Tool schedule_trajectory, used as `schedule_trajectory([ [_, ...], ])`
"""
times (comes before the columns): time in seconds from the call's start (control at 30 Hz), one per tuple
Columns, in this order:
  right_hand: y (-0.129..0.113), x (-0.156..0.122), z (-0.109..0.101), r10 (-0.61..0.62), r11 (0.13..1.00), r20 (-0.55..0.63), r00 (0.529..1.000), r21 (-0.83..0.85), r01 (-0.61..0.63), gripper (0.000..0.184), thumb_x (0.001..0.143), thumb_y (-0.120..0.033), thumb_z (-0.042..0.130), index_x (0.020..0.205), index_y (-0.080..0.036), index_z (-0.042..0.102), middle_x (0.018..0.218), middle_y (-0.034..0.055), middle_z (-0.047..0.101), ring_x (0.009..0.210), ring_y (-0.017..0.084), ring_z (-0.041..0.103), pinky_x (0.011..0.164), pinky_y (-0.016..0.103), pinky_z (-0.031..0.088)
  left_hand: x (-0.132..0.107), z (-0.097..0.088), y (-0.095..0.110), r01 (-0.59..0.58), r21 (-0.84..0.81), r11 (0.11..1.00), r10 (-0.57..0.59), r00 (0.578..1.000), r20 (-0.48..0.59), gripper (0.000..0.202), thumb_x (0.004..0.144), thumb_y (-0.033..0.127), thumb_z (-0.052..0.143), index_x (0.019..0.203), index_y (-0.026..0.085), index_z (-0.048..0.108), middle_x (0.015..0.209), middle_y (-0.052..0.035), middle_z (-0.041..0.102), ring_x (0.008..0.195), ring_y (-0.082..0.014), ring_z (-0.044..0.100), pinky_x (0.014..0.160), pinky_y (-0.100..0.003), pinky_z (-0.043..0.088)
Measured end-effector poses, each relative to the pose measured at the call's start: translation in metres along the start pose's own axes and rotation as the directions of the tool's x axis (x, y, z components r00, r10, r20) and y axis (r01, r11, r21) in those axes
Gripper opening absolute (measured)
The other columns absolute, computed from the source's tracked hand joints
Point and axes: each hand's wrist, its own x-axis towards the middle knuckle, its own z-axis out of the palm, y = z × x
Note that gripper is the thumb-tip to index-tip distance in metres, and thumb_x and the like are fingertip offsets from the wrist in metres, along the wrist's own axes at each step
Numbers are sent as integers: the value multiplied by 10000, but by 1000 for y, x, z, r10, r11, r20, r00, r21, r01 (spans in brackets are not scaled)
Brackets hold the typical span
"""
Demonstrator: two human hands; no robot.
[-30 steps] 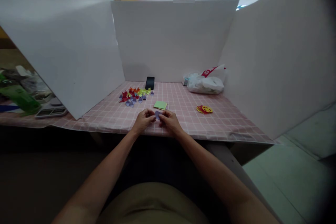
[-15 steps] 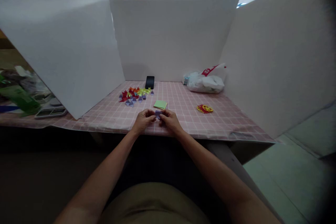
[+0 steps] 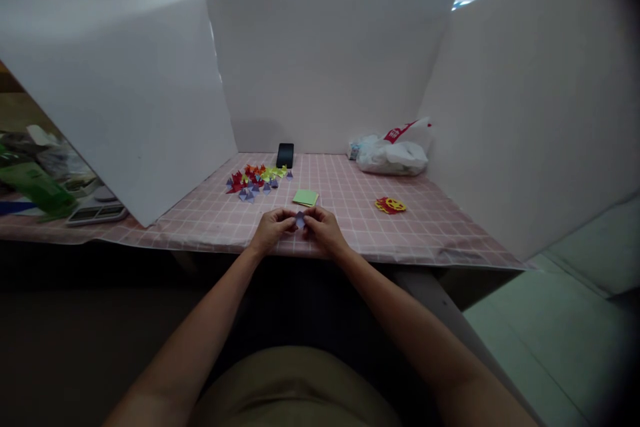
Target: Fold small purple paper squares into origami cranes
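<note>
Between my two hands is a small folded piece of purple paper, its upper edge coming to a point. My left hand pinches its left side with thumb and fingers. On the opposite side my right hand grips it the same way. Fingertips cover part of the paper. Just beyond my hands lies a small stack of green paper squares. Farther left is a cluster of folded paper pieces in red, orange, yellow and purple.
A dark phone leans near the back panel. At the back right sits a white plastic bag. Yellow and red cut-out shapes lie to the right. White boards enclose the checked tablecloth; a scale is outside, left.
The purple paper has turned or been reshaped between my fingers; its top now looks pointed, where it looked squarer before. My hands stay in nearly the same place.
</note>
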Motion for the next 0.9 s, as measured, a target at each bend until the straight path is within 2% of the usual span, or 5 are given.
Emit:
schedule_trajectory([
  [0.13,3,2,-2,14,1000,-36,999,25,-13,109,742,-262,625,809,-183,594,586,-37,599,461,104,546,477,229,453,0,-1,2,12,-13,1000,-11,998,68,265,681,206,739,941,155,745,884,-39,741,770,-153,668,773,-293,513],
  [0.27,5,2,-2,23,999,-34,999,50,-21,106,742,-265,632,801,-185,598,576,-32,604,468,108,548,481,229,448,0,-2,2,22,-23,999,-20,996,89,282,688,206,737,967,159,745,899,-44,746,770,-155,670,769,-298,516],
  [0.63,3,1,-1,28,997,6,1000,75,-28,187,754,-351,689,805,-188,613,564,-32,608,458,115,545,466,238,455,1,-1,0,36,-54,998,-34,999,33,266,699,302,765,913,144,750,788,-33,733,671,-136,653,693,-275,518],
  [0.77,1,0,-1,26,997,37,999,74,-29,259,734,-401,733,830,-180,639,655,-11,651,498,107,565,500,242,478,4,-4,-3,29,-75,997,-29,1000,-3,250,699,320,761,874,142,747,750,-26,720,643,-129,647,701,-286,530],
  [0.9,2,1,0,21,997,45,999,70,-24,266,680,-354,777,842,-181,656,742,-2,677,550,106,587,528,237,494,4,-5,-4,27,-85,996,-27,1000,-6,252,704,328,757,871,141,742,735,-22,713,635,-124,643,706,-290,536],
])
